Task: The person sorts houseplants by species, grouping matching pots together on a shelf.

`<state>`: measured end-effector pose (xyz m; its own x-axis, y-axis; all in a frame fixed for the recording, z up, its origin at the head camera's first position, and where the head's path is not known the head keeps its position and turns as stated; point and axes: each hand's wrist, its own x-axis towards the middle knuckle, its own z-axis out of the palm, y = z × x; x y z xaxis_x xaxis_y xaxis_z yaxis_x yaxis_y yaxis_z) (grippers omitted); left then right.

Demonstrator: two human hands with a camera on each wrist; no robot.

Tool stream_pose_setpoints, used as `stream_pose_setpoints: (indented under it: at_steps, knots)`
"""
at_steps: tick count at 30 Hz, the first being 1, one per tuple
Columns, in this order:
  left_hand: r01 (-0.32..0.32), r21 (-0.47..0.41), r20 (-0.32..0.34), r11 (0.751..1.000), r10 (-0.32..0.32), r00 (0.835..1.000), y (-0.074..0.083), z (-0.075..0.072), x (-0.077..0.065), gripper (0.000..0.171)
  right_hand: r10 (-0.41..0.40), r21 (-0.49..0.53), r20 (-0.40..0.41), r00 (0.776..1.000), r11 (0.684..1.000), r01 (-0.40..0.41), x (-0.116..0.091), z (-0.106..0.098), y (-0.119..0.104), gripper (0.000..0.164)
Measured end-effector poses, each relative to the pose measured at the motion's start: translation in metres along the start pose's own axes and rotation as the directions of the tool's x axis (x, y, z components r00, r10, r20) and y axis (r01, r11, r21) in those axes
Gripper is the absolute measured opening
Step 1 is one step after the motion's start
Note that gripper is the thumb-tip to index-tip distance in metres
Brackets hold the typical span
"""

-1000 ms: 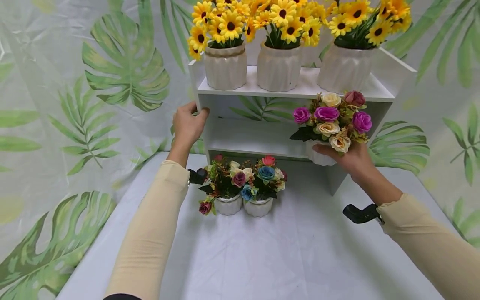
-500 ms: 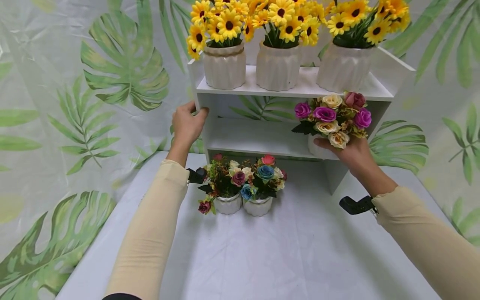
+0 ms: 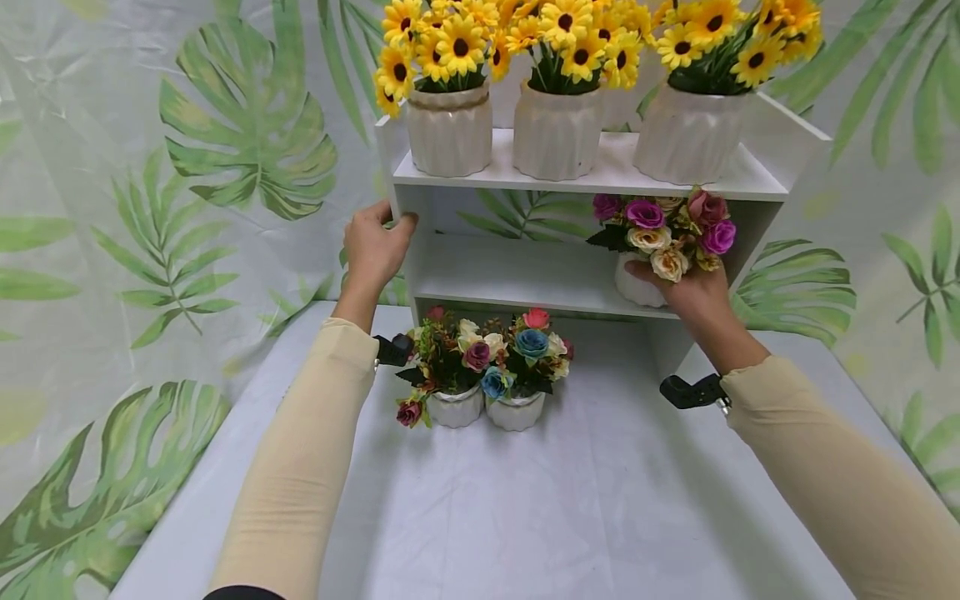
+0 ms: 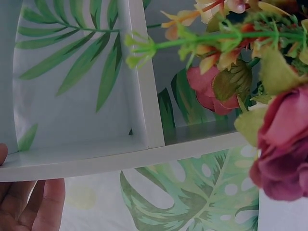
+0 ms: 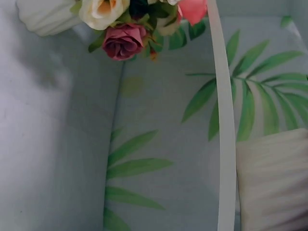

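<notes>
My left hand (image 3: 375,250) grips the left side panel of a white shelf unit (image 3: 517,271). In the left wrist view, fingers (image 4: 50,204) lie against the panel's outer side, with a thumb tip over its inner side. On the right, my right hand (image 3: 699,302) holds a white flowerpot (image 3: 634,282) of purple, cream and dusky red artificial roses, thumb across the pot's front. This pot is at the right end of the middle shelf, its blooms just under the top board. The right wrist view shows its ribbed side (image 5: 274,183) beside the shelf edge; the far fingers are hidden.
Several yellow sunflowers fill three white pots (image 3: 557,137) on the top board. Below, two smaller rose pots, one left (image 3: 456,408) and one right (image 3: 517,412), stand on the white table (image 3: 510,517) before the unit's lower left. A leaf-print cloth (image 3: 255,125) hangs behind.
My right hand has brought the rose pot inward and slightly up, from before the shelf's front edge to over the middle shelf. The left hand has kept its grip on the panel.
</notes>
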<state>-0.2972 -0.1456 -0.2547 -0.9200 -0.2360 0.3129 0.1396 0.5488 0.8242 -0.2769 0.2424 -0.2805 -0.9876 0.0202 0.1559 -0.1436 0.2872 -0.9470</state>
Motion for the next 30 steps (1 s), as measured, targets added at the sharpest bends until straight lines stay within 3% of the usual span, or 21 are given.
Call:
stream_pose_setpoints:
  at_steps: [1,4,11,25,30]
  knots:
    - [0.003,0.001,0.003,1.0,-0.003,1.0,0.0,0.0,0.0,0.036,-0.002,-0.181,-0.059,0.998,0.984,-0.008,0.0,0.0,0.001,0.102]
    - [0.002,0.001,0.003,1.0,-0.002,1.0,0.0,0.001,0.0,0.036,0.029,-0.243,-0.155,0.987,0.968,-0.067,0.003,0.0,0.006,0.11]
    - [-0.034,0.001,-0.014,0.999,0.034,0.999,-0.001,-0.001,0.0,0.033,0.121,-0.177,-0.159,0.98,0.973,-0.149,0.009,0.002,0.011,0.108]
    - [-0.025,-0.003,-0.01,1.0,0.025,1.0,0.001,-0.002,0.0,0.033,0.063,-0.17,-0.127,0.99,0.982,-0.084,0.008,0.0,0.014,0.101]
    - [-0.024,-0.003,-0.005,1.0,0.024,1.0,0.0,-0.001,0.0,0.033,0.017,-0.228,-0.201,0.98,0.971,-0.064,0.001,0.003,0.014,0.101]
